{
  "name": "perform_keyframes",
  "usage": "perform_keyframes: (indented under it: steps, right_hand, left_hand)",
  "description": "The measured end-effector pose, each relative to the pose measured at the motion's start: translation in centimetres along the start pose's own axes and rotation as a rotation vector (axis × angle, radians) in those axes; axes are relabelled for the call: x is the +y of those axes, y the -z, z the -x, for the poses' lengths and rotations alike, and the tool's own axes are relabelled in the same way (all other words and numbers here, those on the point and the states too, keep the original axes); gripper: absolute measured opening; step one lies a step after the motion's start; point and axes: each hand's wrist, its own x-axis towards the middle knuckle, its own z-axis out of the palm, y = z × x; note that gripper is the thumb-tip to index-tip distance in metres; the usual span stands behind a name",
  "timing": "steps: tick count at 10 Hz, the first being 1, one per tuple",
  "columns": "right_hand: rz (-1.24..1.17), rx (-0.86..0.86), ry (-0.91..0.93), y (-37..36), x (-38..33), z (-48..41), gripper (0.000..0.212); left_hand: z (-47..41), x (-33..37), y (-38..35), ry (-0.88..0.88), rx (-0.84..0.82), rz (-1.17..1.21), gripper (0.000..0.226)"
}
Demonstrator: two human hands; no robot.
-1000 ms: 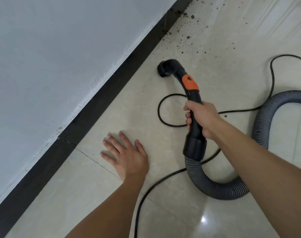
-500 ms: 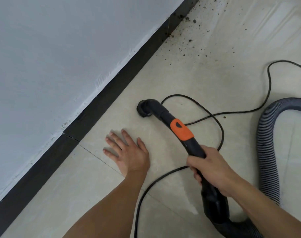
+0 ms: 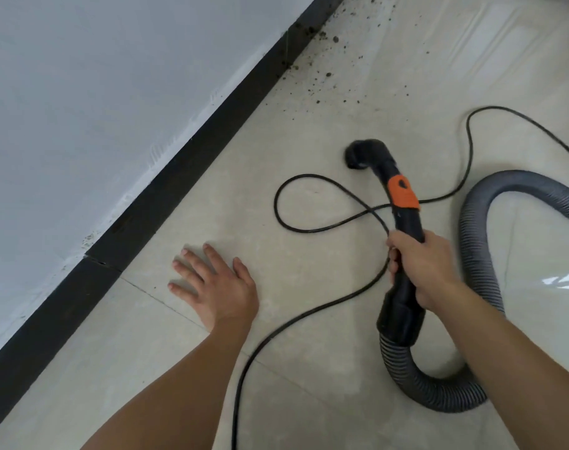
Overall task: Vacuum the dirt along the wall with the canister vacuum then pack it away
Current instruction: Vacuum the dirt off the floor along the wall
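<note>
While clenched round the hose handle (image 3: 406, 225), right hand (image 3: 422, 271) nearer: nozzle (image 3: 357, 155) pointing ahead toward dirt (image 3: 325, 74) farther along the wall (image 3: 114, 92); left hand (image 3: 215, 284) flat on floor (image 3: 293, 271), released.

Dirt (image 3: 325, 73) by wall (image 3: 98, 108), beyond nozzle (image 3: 357, 155); cord (image 3: 309, 203) between.

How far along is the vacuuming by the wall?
Done: the tile beside the left hand looks clean. In hand: the right hand grips the hose handle, nozzle low, short of the dirt. Left: that dirt by the baseboard; packing away, with the cord loose.
</note>
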Motion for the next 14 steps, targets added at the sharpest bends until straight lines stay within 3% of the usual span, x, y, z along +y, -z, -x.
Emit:
perform_keyframes:
  steps: [4,6,9,11,13,14]
  right_hand:
    - [-0.317,0.154,-0.104,10.1,7.3,7.5,0.015]
    - [-0.265,-0.002,-0.122,9.2,9.0,8.9,0.015]
    - [-0.166,-0.093,-0.127,8.6,8.5,9.3,0.011]
    - [-0.112,0.005,-0.140,11.2,12.7,14.6,0.017]
    - [-0.010,-0.060,-0.079,9.3,13.0,15.7,0.014]
    - [-0.045,0.087,-0.083,10.1,13.2,15.4,0.014]
  left_hand:
    - [0.4,0.2,0.4,0.000,0.026,-0.014,0.068]
    - [0.5,0.2,0.3,-0.016,0.052,0.000,0.064]
    - [0.5,0.0,0.3,-0.044,0.049,0.012,0.064]
    - [0.7,-0.1,0.4,-0.050,0.047,0.020,0.064]
    - [0.8,-0.1,0.7,-0.045,0.031,0.004,0.064]
    - [0.7,-0.1,0.7,-0.051,0.031,0.007,0.064]
